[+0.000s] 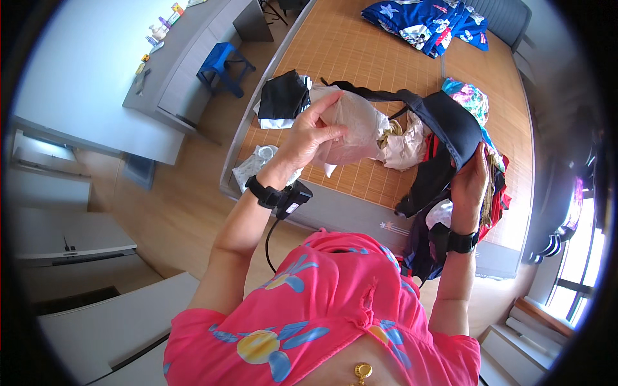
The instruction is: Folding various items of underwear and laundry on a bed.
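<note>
And here it is, stretched crosswise in front of you: a black fabric bra with one moulded black cup (454, 125) and one smooth pale pink cup (357, 122), just above the slatted tan bamboo mat (347, 48). Your left hand (309, 132) has the pale cup's near side, forefinger and thumb parted in a V across it, gripping, it appears. Your right hand (470, 177) is up against the lower outer side of the black cup; its fingertips are partly hidden, so I can't tell whether it pinches. The key relation: the bra's long axis runs left to right between your hands, pale end nearer your left, black end nearer your right, your left hand reaching farther out. Between the cups, a crumpled beige cloth (405, 145).
</note>
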A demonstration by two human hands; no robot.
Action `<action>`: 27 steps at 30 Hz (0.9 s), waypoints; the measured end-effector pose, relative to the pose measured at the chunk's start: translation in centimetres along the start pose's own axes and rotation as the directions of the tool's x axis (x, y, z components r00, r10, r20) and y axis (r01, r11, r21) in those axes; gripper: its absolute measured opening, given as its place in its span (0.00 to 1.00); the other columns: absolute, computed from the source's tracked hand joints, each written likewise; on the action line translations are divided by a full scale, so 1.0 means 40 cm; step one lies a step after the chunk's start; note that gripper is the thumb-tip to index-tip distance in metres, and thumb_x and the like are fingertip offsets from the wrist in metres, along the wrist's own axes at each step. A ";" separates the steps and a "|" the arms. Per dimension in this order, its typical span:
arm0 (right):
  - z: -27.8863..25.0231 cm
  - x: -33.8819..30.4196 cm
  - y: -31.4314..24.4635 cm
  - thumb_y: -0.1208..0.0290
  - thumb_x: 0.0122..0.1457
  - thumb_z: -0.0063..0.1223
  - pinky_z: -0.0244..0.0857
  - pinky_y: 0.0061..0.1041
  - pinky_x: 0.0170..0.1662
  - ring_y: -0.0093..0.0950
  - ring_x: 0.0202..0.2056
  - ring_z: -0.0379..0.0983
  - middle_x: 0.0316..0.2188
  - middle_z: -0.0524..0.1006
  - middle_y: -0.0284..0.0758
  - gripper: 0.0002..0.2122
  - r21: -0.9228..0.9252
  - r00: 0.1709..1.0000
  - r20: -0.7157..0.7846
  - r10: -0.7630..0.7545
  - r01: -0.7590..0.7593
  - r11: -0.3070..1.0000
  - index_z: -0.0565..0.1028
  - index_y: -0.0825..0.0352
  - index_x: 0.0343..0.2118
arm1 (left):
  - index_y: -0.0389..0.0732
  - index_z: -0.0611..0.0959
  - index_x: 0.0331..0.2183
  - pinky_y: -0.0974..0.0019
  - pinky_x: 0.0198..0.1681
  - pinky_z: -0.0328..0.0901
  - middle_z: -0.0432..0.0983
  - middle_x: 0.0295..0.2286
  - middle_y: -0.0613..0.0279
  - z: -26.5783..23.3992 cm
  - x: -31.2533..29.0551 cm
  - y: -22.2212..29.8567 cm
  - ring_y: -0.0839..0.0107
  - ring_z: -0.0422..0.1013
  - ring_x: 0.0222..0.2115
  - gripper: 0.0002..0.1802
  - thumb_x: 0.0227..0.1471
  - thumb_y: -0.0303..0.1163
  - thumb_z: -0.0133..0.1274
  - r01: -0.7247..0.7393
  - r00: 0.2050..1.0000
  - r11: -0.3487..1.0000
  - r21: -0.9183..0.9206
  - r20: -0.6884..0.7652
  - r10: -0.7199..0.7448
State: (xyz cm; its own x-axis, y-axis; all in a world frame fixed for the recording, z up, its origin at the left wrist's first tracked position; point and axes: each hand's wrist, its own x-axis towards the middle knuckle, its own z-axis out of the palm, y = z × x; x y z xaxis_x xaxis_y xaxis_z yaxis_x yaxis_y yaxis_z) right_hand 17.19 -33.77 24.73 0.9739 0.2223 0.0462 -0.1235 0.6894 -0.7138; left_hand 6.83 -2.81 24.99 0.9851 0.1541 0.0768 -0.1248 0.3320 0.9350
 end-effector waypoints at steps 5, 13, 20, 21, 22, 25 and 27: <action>0.030 0.002 0.019 0.66 0.64 0.41 0.61 0.32 0.52 0.30 0.46 0.70 0.45 0.74 0.39 0.14 0.076 0.999 -0.003 0.044 -0.044 0.996 0.69 0.71 0.47 | 0.36 0.71 0.51 0.69 0.49 0.65 0.70 0.46 0.57 -0.031 0.009 -0.047 0.70 0.69 0.44 0.24 0.50 0.18 0.50 0.160 0.987 0.980 -0.117 0.008 -0.160; 0.195 -0.031 0.058 0.65 0.64 0.41 0.60 0.32 0.53 0.32 0.48 0.69 0.46 0.72 0.39 0.15 0.141 0.993 0.045 0.106 -0.111 0.984 0.67 0.72 0.47 | 0.37 0.74 0.49 0.72 0.46 0.65 0.72 0.42 0.60 0.004 0.003 -0.104 0.75 0.69 0.41 0.20 0.53 0.20 0.43 0.115 0.993 0.971 -0.211 0.023 -0.113; 0.222 -0.073 0.192 0.70 0.62 0.46 0.70 0.24 0.37 0.20 0.39 0.71 0.38 0.73 0.31 0.07 -0.266 0.994 -0.030 0.101 -0.106 0.958 0.66 0.64 0.41 | 0.39 0.63 0.54 0.74 0.41 0.66 0.69 0.43 0.62 0.103 0.001 -0.027 0.78 0.68 0.41 0.30 0.52 0.31 0.55 0.177 0.976 0.898 -0.402 0.192 -0.107; 0.226 -0.071 0.197 0.70 0.62 0.46 0.70 0.24 0.37 0.20 0.39 0.71 0.38 0.73 0.31 0.07 -0.265 0.994 -0.023 0.106 -0.109 0.958 0.66 0.64 0.41 | 0.39 0.63 0.54 0.74 0.41 0.66 0.69 0.43 0.62 0.099 0.001 -0.030 0.78 0.68 0.41 0.30 0.52 0.31 0.55 0.171 0.977 0.900 -0.402 0.184 -0.103; 0.229 -0.068 0.200 0.70 0.62 0.46 0.70 0.24 0.36 0.20 0.39 0.71 0.39 0.73 0.31 0.07 -0.293 0.995 -0.010 0.100 -0.098 0.951 0.66 0.65 0.41 | 0.39 0.63 0.54 0.74 0.41 0.66 0.69 0.44 0.61 0.094 0.000 -0.039 0.77 0.68 0.42 0.30 0.51 0.29 0.56 0.161 0.984 0.945 -0.286 0.119 -0.131; 0.233 -0.057 0.203 0.70 0.62 0.46 0.70 0.25 0.36 0.22 0.39 0.72 0.39 0.73 0.33 0.08 -0.321 0.996 0.007 0.094 -0.087 0.943 0.66 0.66 0.41 | 0.39 0.62 0.54 0.70 0.41 0.68 0.69 0.45 0.60 0.122 0.005 -0.053 0.73 0.71 0.40 0.34 0.47 0.23 0.58 0.023 1.000 0.986 -0.166 0.001 -0.023; 0.222 -0.052 0.203 0.71 0.62 0.46 0.70 0.25 0.36 0.22 0.39 0.72 0.38 0.72 0.34 0.08 -0.323 0.995 0.010 0.094 -0.086 0.943 0.66 0.66 0.42 | 0.38 0.61 0.53 0.68 0.43 0.68 0.71 0.42 0.59 0.124 0.009 -0.053 0.70 0.72 0.38 0.36 0.44 0.21 0.60 -0.038 0.998 0.993 0.111 -0.045 0.043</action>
State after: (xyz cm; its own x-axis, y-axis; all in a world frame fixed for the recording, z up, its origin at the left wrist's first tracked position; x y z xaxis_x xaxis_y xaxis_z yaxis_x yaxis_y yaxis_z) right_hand 12.47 -22.51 25.06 0.9560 0.2931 -0.0144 -0.1388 0.4083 -0.9022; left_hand 8.03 -8.06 24.75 0.9724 0.2102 0.1011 -0.1480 0.2209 0.9640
